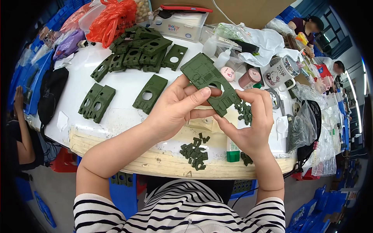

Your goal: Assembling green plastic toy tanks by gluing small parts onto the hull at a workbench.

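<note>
A dark green plastic panel (202, 75) with a round hole is held up over the white table (124, 85) by both hands. My left hand (176, 106) grips its near edge, thumb lying across the face next to the hole. My right hand (250, 122) pinches the panel's lower right corner with fingertips. Below the hands a heap of several small green pieces (195, 149) lies near the table's front edge, with more small green bits (244, 110) behind my right hand.
Single green panels (150, 93), a pair (97, 101) and a stack (142, 50) lie on the left. A red bag (110, 19), wipes box (180, 23), mugs (281, 72), white bottles and plastic bags crowd the back and right. Other people sit at far left and right.
</note>
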`<action>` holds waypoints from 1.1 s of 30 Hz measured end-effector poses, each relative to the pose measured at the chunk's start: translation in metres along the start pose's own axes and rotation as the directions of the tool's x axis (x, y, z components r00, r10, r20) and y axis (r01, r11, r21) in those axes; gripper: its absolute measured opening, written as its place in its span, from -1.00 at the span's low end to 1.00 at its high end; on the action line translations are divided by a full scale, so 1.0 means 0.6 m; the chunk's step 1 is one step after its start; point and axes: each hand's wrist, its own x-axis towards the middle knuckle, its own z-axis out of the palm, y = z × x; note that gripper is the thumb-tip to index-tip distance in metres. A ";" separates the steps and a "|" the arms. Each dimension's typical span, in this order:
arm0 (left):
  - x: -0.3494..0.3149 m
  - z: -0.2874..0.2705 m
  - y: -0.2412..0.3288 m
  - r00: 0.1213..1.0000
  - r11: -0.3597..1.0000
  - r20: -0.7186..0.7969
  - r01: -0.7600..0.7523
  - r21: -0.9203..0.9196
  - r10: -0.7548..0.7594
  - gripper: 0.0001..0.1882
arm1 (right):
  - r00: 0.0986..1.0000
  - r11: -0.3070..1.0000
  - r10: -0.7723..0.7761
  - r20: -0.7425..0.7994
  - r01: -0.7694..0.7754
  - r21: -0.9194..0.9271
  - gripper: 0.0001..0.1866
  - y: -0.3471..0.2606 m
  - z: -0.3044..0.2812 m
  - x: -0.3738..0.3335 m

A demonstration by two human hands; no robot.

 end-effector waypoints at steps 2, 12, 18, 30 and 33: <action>0.000 0.001 0.000 1.000 1.000 -0.001 -0.009 0.018 0.009 -0.55 | 1.000 1.000 -0.017 -0.005 0.017 -0.013 -0.41 0.002 0.002 -0.002; -0.002 -0.003 0.001 0.999 0.997 0.001 -0.038 0.068 0.038 -0.53 | 0.997 0.999 -0.035 -0.064 0.033 -0.041 -0.41 0.003 0.015 -0.006; -0.002 -0.004 0.005 0.999 0.997 0.022 -0.029 0.075 0.027 -0.51 | 0.996 0.997 -0.048 -0.070 0.044 -0.065 -0.42 0.003 0.013 -0.007; -0.002 -0.002 0.007 0.999 0.995 0.027 -0.032 0.092 0.029 -0.49 | 0.993 0.995 -0.078 -0.090 0.072 -0.069 -0.42 0.001 0.011 -0.004; -0.001 -0.003 0.008 0.997 0.993 0.048 -0.070 0.091 0.066 -0.42 | 0.996 0.998 -0.068 -0.063 0.067 -0.018 -0.44 0.007 0.004 -0.002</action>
